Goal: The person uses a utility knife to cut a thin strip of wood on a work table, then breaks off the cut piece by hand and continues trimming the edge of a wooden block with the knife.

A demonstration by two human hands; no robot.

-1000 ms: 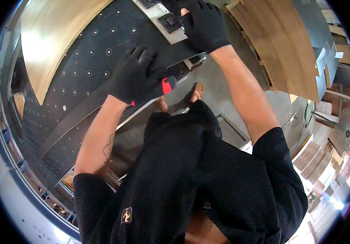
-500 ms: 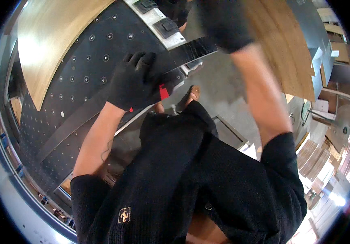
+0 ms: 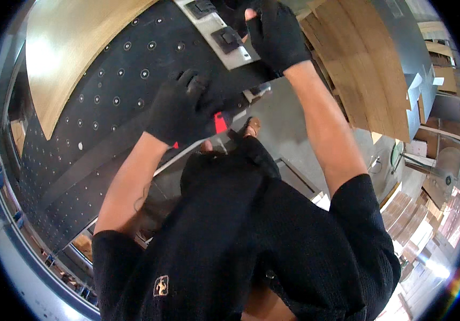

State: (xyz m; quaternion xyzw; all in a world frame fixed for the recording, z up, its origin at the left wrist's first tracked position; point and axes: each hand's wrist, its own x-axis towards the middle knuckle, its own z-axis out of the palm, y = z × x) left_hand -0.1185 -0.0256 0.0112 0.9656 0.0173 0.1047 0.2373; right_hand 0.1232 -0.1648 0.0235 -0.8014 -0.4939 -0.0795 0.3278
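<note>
A long dark strip of board lies slantwise across a black table dotted with small round metal-ringed fittings. My left hand, in a black glove, rests on the strip near the table's front edge, its fingers slightly bent and apart. My right hand, in a black glove with a bare thumb tip, is above the strip's right end beside a pale metal bar. Its thumb stands apart and nothing shows in its grasp; the other fingertips are partly cut off by the frame.
A curved wood-coloured panel lies on the table at the far left. Black blocks sit on the metal bar. Red pieces mark the table edge. Brown boards are stacked at the right, beyond a strip of grey floor.
My right hand has moved left and slightly down from a blurred swing. My left hand stays on the strip. The view has shifted a little.
</note>
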